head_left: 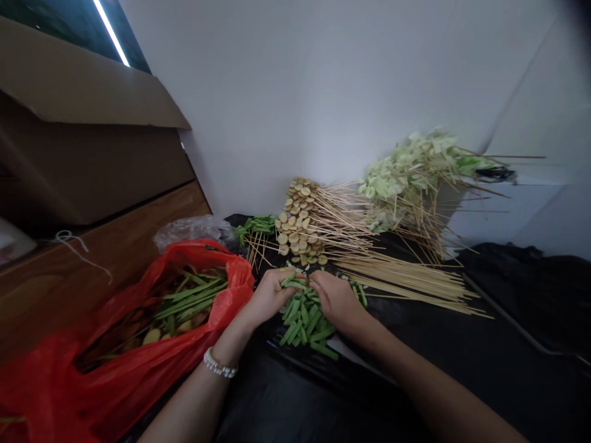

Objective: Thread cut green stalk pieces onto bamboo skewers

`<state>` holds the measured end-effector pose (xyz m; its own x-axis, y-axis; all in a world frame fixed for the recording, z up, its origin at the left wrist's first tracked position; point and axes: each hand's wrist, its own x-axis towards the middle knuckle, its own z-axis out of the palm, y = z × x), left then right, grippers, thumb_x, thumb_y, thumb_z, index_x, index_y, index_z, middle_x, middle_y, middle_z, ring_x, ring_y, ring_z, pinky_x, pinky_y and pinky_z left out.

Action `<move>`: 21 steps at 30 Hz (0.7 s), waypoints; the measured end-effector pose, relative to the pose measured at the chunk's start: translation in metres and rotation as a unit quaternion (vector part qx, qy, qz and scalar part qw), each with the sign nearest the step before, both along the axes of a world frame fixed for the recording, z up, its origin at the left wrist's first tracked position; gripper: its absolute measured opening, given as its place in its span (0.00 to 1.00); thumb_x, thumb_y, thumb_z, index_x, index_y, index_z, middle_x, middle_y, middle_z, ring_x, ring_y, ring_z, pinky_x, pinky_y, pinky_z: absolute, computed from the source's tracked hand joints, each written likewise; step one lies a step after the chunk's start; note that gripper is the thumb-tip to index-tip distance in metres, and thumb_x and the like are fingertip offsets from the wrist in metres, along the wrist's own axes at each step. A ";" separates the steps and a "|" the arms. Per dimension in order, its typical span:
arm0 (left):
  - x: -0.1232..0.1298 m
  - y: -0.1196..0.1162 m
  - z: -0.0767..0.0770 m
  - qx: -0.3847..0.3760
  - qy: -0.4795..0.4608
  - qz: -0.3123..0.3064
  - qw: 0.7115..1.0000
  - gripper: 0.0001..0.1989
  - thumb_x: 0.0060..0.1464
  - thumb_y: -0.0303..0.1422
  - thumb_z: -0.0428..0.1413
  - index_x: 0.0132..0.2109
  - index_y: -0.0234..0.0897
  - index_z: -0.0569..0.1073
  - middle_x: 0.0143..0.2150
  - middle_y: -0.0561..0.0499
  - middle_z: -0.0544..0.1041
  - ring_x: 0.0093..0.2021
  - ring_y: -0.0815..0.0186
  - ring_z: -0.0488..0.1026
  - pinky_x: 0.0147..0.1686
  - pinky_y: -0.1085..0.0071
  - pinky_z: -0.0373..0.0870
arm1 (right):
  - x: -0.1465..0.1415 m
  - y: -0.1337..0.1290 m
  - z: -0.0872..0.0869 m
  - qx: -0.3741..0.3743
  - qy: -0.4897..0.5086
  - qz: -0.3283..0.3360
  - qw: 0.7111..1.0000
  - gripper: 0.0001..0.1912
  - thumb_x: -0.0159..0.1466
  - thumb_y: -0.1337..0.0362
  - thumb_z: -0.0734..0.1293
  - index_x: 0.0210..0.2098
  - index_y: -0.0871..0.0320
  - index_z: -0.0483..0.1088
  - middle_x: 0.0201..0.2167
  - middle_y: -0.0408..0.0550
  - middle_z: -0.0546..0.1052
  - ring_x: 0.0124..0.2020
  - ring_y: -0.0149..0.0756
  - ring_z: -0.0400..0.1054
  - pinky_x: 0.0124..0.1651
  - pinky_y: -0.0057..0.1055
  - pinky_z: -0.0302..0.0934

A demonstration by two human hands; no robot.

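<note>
Over a heap of cut green bean pieces (305, 320), both hands meet with their fingertips close together. My left hand (270, 297), a beaded bracelet on its wrist, pinches a piece of green bean (295, 283). My right hand (339, 301) is closed beside it, the back of the hand towards me; whatever its fingers grip is hidden. Just past the hands lie skewers of sliced potato (302, 224), their sticks pointing right. Loose bamboo skewers (415, 280) are spread to the right of my right hand.
At the left, a red plastic bag (240, 277) gapes around long green beans and vegetable scraps. Finished bean skewers (261, 226) lie behind it, near a clear plastic bag (194, 231). Leafy cabbage skewers (410, 163) are piled at the back right. A cardboard box (92, 166) stands far left.
</note>
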<state>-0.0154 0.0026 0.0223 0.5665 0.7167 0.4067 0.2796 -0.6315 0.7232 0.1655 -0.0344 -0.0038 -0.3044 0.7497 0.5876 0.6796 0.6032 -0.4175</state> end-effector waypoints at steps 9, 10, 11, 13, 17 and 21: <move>0.006 0.001 0.001 -0.121 -0.132 0.092 0.979 0.17 0.50 0.43 0.59 0.30 0.31 0.76 0.29 0.49 0.77 0.29 0.68 0.70 0.32 0.73 0.67 | 0.001 -0.003 0.014 -0.071 0.132 0.009 0.989 0.06 0.65 0.67 0.59 0.41 0.57 0.66 0.28 0.42 0.74 0.30 0.32 0.69 0.36 0.26 0.58; 0.004 0.003 0.000 -0.126 -0.139 0.112 0.976 0.17 0.50 0.44 0.59 0.30 0.31 0.76 0.30 0.48 0.77 0.29 0.68 0.70 0.31 0.73 0.66 | 0.001 -0.002 0.013 -0.083 0.133 0.006 0.988 0.06 0.66 0.67 0.58 0.39 0.57 0.66 0.24 0.41 0.73 0.27 0.31 0.68 0.34 0.26 0.58; 0.002 0.005 0.000 -0.129 -0.147 0.136 0.971 0.17 0.50 0.44 0.58 0.30 0.31 0.76 0.30 0.48 0.78 0.28 0.69 0.70 0.30 0.73 0.66 | 0.002 -0.002 0.013 -0.092 0.137 0.003 0.986 0.06 0.66 0.67 0.58 0.38 0.56 0.66 0.23 0.40 0.72 0.25 0.31 0.67 0.33 0.26 0.58; -0.002 0.010 -0.001 -0.127 -0.167 0.184 0.960 0.18 0.51 0.44 0.57 0.31 0.31 0.77 0.32 0.47 0.78 0.26 0.70 0.68 0.28 0.74 0.65 | 0.004 0.001 0.012 -0.104 0.165 -0.006 0.981 0.06 0.66 0.66 0.58 0.38 0.57 0.66 0.24 0.40 0.72 0.23 0.29 0.67 0.32 0.26 0.58; -0.006 0.013 -0.003 -0.098 -0.139 0.173 0.970 0.16 0.50 0.42 0.59 0.34 0.31 0.78 0.31 0.47 0.78 0.29 0.68 0.71 0.32 0.73 0.66 | 0.009 0.007 0.012 -0.154 0.242 -0.001 0.958 0.09 0.66 0.62 0.58 0.41 0.57 0.66 0.28 0.42 0.74 0.22 0.29 0.68 0.29 0.26 0.60; 0.000 0.007 -0.003 -0.045 -0.066 0.097 0.992 0.16 0.46 0.37 0.64 0.42 0.33 0.79 0.34 0.47 0.77 0.34 0.66 0.72 0.35 0.72 0.66 | 0.011 0.009 0.011 -0.146 0.230 -0.002 0.962 0.11 0.66 0.62 0.58 0.44 0.56 0.69 0.29 0.42 0.75 0.24 0.30 0.68 0.30 0.27 0.61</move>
<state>-0.0153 0.0094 0.0195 0.3600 0.8439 0.3977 0.2882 -0.5061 0.8129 0.1766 -0.0254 0.0075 -0.0593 0.9036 0.4242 0.3847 0.4129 -0.8256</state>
